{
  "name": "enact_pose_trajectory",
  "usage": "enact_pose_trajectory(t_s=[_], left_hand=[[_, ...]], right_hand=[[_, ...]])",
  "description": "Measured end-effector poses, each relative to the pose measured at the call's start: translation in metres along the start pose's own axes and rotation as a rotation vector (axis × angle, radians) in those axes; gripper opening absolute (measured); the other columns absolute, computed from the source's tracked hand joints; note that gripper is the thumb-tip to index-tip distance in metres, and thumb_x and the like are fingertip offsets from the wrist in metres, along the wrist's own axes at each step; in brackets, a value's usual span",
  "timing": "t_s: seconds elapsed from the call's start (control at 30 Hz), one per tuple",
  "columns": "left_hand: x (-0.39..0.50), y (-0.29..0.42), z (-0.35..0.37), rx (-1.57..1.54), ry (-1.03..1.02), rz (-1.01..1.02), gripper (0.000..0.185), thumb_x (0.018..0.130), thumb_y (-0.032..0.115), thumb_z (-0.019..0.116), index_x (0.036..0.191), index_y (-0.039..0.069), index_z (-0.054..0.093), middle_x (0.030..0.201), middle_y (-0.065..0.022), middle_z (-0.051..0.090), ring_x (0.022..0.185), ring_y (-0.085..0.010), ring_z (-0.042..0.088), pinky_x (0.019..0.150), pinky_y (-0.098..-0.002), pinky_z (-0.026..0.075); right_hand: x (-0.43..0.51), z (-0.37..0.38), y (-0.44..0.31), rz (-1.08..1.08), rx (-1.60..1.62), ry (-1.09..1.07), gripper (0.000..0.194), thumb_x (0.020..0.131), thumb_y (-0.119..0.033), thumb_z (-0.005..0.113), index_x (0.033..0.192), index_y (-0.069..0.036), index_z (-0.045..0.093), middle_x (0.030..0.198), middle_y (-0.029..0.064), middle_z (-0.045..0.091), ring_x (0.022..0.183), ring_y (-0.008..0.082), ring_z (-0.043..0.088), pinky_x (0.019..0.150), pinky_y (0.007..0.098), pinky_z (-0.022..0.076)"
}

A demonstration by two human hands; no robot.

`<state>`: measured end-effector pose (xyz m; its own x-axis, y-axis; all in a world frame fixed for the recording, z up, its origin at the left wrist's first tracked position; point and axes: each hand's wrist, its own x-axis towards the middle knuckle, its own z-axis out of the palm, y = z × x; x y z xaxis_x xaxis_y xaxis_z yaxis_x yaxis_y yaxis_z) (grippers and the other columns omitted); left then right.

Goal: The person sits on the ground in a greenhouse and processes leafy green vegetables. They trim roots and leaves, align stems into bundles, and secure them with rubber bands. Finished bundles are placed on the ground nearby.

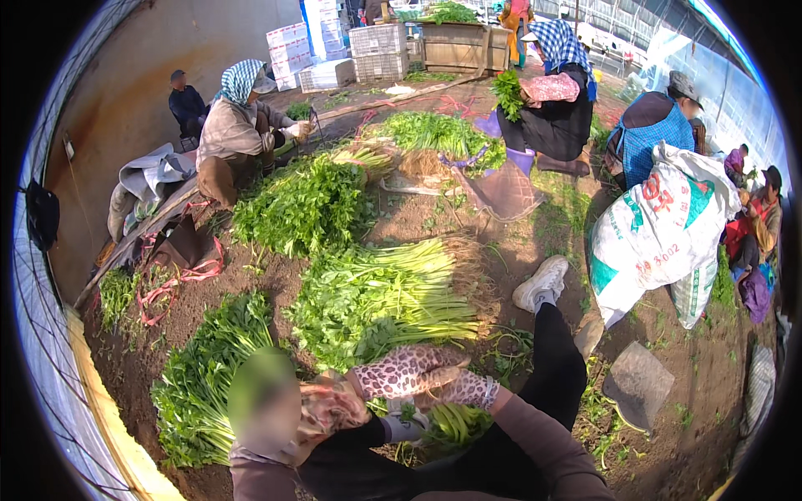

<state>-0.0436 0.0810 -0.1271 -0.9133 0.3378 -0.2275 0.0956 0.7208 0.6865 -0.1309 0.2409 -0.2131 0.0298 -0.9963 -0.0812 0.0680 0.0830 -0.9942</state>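
Observation:
My left hand (pixel 410 371), in a leopard-print glove with a tan palm, lies over the fingers of my right hand (pixel 465 389), gloved the same way. The fingers overlap in front of my lap; whether anything is between them is hidden. Green stalks (pixel 460 423) lie just below the hands. Beyond them is a pile of leafy celery-like plants (pixel 388 300), roots at the right. A darker green bunch (pixel 207 382) lies at the left, and another leafy pile (pixel 307 206) stands farther off. My white shoe (pixel 542 283) is at the right of the middle pile.
Several people crouch or sit around, one in a checked headscarf (pixel 241 81) at upper left, another (pixel 561 81) holding greens. Stuffed white woven sacks (pixel 658 225) stand at right. Pink ties (pixel 203 269), a brown mat (pixel 504 191) and a grey piece (pixel 639 382) lie on soil.

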Motion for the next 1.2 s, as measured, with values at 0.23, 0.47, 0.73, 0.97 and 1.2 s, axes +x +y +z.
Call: enact_pose_trajectory(t_s=[0.23, 0.47, 0.73, 0.97, 1.2], left_hand=[[-0.067, 0.006, -0.075, -0.538, 0.928, 0.080, 0.099, 0.084, 0.083, 0.026, 0.153, 0.011, 0.023, 0.159, -0.0154, 0.020, 0.146, -0.0305, 0.020, 0.121, -0.0425, 0.010], [-0.043, -0.009, -0.037, -0.681, 0.837, -0.020, 0.086, 0.092, 0.070, 0.038, 0.145, 0.003, 0.038, 0.148, -0.0158, 0.042, 0.140, -0.0290, 0.036, 0.118, -0.0428, 0.022], [0.001, -0.015, 0.030, -0.332, 0.610, -0.117, 0.092, 0.078, 0.037, 0.081, 0.148, 0.004, 0.030, 0.150, -0.0198, 0.036, 0.139, -0.0314, 0.035, 0.114, -0.0410, 0.034], [0.041, -0.005, 0.093, -1.275, 0.428, -0.039, 0.036, 0.080, 0.011, 0.080, 0.112, 0.002, 0.065, 0.102, -0.0040, 0.068, 0.093, -0.0097, 0.061, 0.082, -0.0273, 0.051], [0.025, 0.010, 0.080, -1.142, 0.409, -0.055, 0.040, 0.081, 0.011, 0.079, 0.117, 0.002, 0.063, 0.110, -0.0066, 0.068, 0.101, -0.0136, 0.063, 0.089, -0.0300, 0.053]], right_hand=[[0.004, 0.007, -0.097, -0.255, 0.363, 0.054, 0.049, 0.076, -0.013, 0.079, 0.119, -0.006, 0.058, 0.119, 0.0139, 0.061, 0.105, 0.0224, 0.062, 0.087, 0.0373, 0.0569], [-0.027, -0.143, -0.009, -0.304, 0.334, 0.864, 0.035, 0.080, 0.004, 0.070, 0.112, 0.003, 0.057, 0.102, 0.0137, 0.067, 0.086, 0.0242, 0.068, 0.076, 0.0403, 0.0610], [0.005, -0.065, -0.045, -0.216, 0.229, 0.548, 0.034, 0.083, 0.001, 0.072, 0.115, 0.001, 0.059, 0.098, 0.0071, 0.066, 0.085, 0.0219, 0.068, 0.077, 0.0391, 0.0597], [-0.006, -0.034, -0.076, -0.274, 0.505, 0.596, 0.039, 0.088, -0.003, 0.067, 0.124, 0.003, 0.054, 0.101, 0.0151, 0.065, 0.089, 0.0254, 0.068, 0.080, 0.0402, 0.0591], [-0.018, -0.030, -0.066, -0.284, 0.424, 0.201, 0.072, 0.085, -0.024, 0.072, 0.142, 0.002, 0.037, 0.132, 0.0243, 0.056, 0.122, 0.0361, 0.055, 0.101, 0.0414, 0.0458]])
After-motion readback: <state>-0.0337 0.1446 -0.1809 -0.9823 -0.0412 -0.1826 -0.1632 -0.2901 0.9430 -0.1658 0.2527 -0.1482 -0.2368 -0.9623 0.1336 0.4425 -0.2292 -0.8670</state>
